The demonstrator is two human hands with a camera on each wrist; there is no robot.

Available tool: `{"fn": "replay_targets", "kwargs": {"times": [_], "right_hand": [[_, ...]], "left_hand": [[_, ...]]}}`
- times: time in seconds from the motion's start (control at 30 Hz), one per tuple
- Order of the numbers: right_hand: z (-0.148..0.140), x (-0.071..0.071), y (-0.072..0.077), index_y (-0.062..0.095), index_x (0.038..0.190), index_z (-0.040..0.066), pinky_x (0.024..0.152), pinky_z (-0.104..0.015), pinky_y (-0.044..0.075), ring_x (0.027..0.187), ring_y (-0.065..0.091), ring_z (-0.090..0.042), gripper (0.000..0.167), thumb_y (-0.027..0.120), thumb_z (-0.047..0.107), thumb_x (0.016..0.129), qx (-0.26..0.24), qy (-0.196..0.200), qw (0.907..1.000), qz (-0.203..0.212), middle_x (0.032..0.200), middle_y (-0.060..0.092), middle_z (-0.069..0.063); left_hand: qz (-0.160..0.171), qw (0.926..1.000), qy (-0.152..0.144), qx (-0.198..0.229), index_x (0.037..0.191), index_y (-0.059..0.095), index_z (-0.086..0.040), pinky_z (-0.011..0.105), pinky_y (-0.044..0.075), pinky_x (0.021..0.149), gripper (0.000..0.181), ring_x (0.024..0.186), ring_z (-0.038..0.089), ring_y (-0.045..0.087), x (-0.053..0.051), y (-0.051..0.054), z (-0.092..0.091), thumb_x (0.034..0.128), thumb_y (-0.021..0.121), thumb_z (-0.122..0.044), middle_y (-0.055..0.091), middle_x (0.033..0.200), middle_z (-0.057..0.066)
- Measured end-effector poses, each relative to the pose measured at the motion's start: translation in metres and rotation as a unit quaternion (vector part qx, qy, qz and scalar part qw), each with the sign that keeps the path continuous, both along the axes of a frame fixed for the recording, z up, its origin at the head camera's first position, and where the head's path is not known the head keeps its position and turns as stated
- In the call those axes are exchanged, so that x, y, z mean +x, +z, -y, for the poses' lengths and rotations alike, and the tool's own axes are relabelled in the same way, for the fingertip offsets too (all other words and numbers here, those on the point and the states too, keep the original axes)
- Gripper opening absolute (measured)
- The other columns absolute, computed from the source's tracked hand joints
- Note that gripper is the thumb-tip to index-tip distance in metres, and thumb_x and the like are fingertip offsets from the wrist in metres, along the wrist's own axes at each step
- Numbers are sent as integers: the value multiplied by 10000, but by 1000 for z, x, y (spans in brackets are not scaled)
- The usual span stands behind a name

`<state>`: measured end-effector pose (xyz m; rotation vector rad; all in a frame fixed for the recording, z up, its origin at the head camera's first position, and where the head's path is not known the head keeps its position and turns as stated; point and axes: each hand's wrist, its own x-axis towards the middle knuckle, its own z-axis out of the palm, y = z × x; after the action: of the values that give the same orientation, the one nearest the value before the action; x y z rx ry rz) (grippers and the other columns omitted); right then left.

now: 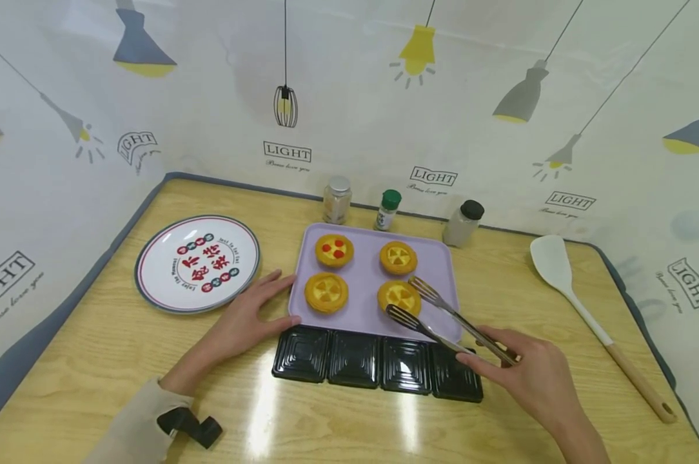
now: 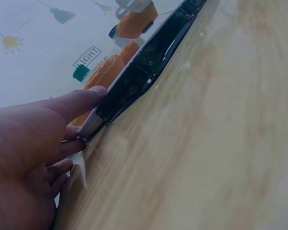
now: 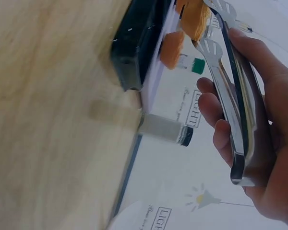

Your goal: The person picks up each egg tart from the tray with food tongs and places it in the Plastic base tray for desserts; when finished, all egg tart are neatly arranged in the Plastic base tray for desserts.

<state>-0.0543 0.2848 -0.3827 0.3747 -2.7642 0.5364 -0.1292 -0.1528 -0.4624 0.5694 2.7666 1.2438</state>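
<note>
Observed metal tongs (image 1: 465, 321) in the right hand (image 1: 535, 374), with thumb and fingers curled about both arms and the tips parted. Located the near-right tart (image 1: 398, 296) between those tips, ahead of the hand and to its left; cannot confirm contact. Noted the left hand (image 1: 245, 322) with fingers extended and spread, touching the lavender tray (image 1: 364, 270) at its left edge and near corner. Recorded black square dishes (image 1: 355, 357) along the tray's near side.
</note>
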Motion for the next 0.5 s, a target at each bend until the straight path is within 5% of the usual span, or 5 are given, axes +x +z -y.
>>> {"fn": "replay_targets", "kwargs": {"times": [0.27,0.5], "right_hand": [[36,3,9,772,1065,212,447,-123,339,524,427,43,478,907,399,647,-422,1159,9919,-319,776,625,178],[76,3,6,781,1044,238,544,-137,476,634,567,60,450,825,539,713,-136,1805,9830,-303,942,722,140]], "left_hand": [[-40,10000,18,-42,1498,430,-224,584,231,1117,768,1432,323,249,0,0,2,850,715,-522,286,1570,135],[-33,10000,5,-67,1500,424,-234,586,236,1115,764,1434,311,249,1,0,1,859,685,-556,288,1570,124]]}}
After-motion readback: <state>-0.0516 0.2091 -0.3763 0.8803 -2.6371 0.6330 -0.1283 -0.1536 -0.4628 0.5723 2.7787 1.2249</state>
